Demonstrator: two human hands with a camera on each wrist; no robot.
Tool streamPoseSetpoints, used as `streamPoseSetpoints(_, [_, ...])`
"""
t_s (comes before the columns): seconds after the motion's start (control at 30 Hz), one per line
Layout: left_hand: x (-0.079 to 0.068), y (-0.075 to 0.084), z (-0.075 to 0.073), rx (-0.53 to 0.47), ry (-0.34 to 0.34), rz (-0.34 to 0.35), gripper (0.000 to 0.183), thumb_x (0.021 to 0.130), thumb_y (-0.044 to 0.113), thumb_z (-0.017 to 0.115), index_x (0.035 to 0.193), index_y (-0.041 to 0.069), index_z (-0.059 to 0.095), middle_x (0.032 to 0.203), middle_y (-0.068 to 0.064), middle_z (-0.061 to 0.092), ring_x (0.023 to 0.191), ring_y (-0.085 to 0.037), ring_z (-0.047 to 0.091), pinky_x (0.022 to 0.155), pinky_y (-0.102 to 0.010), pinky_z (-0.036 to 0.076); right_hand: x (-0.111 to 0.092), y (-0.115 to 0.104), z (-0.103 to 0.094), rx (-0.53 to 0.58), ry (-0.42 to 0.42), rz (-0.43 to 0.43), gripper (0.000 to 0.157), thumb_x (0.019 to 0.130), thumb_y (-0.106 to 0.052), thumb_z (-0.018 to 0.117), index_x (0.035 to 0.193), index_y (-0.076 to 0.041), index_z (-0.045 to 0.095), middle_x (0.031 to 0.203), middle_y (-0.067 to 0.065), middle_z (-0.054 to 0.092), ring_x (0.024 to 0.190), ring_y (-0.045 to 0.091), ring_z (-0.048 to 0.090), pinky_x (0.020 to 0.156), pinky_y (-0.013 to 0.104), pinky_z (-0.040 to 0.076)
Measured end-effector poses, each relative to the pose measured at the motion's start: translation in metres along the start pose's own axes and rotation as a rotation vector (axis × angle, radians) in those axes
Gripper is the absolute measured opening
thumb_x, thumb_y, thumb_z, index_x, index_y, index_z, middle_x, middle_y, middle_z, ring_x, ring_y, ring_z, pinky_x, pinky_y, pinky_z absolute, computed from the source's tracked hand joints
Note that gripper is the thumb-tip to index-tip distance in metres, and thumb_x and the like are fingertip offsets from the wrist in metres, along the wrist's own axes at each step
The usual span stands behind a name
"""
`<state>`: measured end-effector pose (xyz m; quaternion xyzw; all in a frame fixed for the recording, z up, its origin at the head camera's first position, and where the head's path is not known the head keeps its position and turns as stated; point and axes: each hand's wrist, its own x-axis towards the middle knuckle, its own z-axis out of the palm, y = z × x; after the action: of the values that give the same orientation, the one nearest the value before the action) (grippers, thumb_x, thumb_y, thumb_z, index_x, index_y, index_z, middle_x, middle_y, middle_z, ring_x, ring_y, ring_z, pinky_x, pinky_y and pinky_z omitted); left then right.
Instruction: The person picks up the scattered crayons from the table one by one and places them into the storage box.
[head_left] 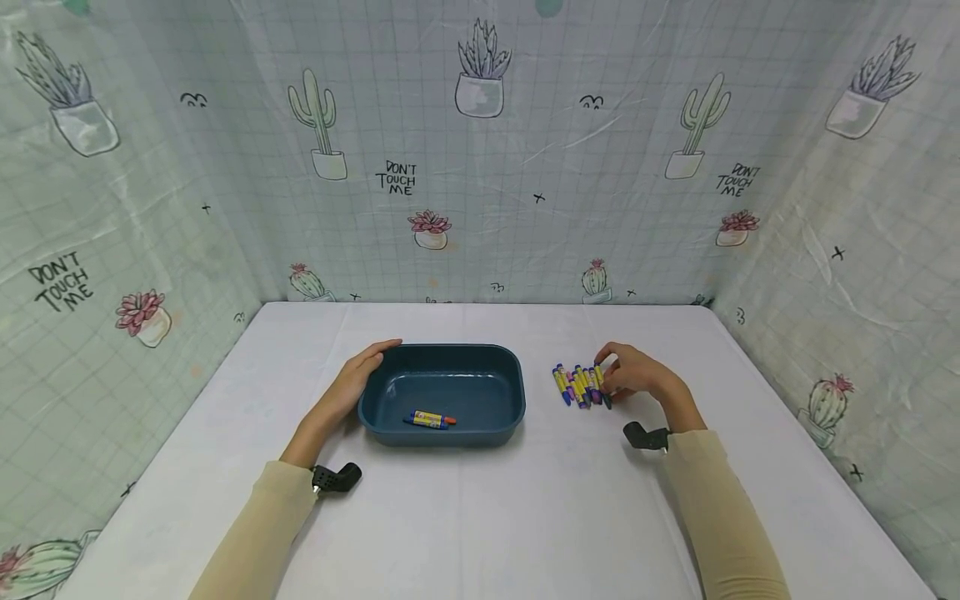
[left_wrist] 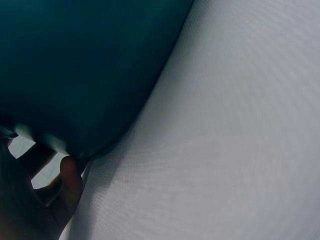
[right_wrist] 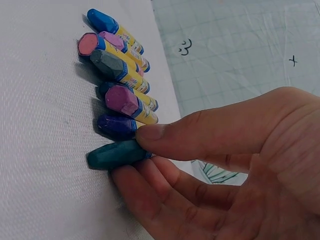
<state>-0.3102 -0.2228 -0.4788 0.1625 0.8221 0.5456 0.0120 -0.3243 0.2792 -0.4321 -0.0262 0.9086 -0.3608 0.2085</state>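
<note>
My right hand [head_left: 636, 372] is at the right end of a group of crayons [head_left: 579, 387] on the table. In the right wrist view, its thumb and fingers pinch a dark green crayon [right_wrist: 116, 154] lying at the near side of the group. A dark blue-purple crayon [right_wrist: 116, 125] lies right beside the thumb tip. On the other side, my left hand [head_left: 351, 383] rests along the left wall of a dark teal tray [head_left: 442, 438], its fingers stretched toward the far left corner. Inside the tray lie an orange-tipped crayon [head_left: 435, 417] and a blue one beside it.
The table [head_left: 465, 517] has a white cloth, with patterned curtain [head_left: 525, 150] rising at its back and both sides. The crayons lie to the right of the tray, with a strip of bare cloth between. Each wrist wears a dark camera mount [head_left: 337, 477].
</note>
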Motion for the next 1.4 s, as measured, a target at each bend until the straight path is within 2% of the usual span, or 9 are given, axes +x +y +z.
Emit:
streamPoseSetpoints(0.23, [-0.0003,-0.0020,-0.0009,0.004,0.001,0.004,0.047,0.115,0.028,0.028,0.157,0.014,0.044,0.167,-0.012,0.037,0.159,-0.035,0.024,0.130,-0.060,0.015,-0.0005,0.0003,-0.0014,-0.023,0.022,-0.008,0.057,0.091,-0.005,0.073,0.141,0.000,0.045,0.112,0.021,0.063,0.088,0.025,0.067,0.078,0.036,0.065])
streamPoseSetpoints(1.1, [-0.0029,0.0045,0.0002,-0.007,-0.007,-0.001,0.047,0.115,0.025,0.028,0.158,0.013,0.043,0.167,-0.013,0.036,0.159,-0.037,0.025,0.129,-0.062,0.016,-0.0052,-0.0051,-0.0074,0.039,0.030,-0.013,0.059,0.091,-0.001,0.072,0.142,0.001,0.044,0.112,0.021,0.058,0.097,0.030,0.063,0.085,0.041,0.065])
streamPoseSetpoints(1.4, [-0.0014,0.0027,0.0004,-0.004,-0.008,0.000,0.047,0.115,0.026,0.028,0.158,0.013,0.043,0.167,-0.013,0.036,0.159,-0.037,0.025,0.129,-0.062,0.016,-0.0054,-0.0048,-0.0084,0.040,0.041,-0.016,0.057,0.092,-0.002,0.071,0.142,-0.001,0.044,0.118,0.023,0.059,0.101,0.031,0.063,0.084,0.040,0.065])
